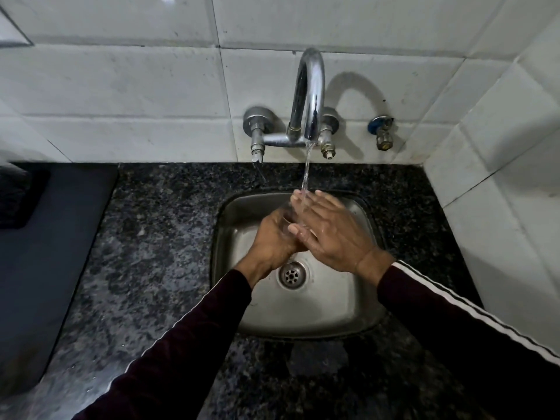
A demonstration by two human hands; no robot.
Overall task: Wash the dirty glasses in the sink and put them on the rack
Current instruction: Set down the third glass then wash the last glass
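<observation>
Over the square steel sink (348, 310) set in the speckled black granite table (145, 268), the left hand (272, 241) grips a clear drinking glass (288, 219) under water running from the curved chrome tap (310, 95); the right hand (330, 231) lies flat against the glass, fingers straight

Both hands over the steel sink (357, 310): left hand (274, 241) grips a clear glass (286, 219), right hand (330, 230) lies flat against it under the running tap (309, 95).
</observation>
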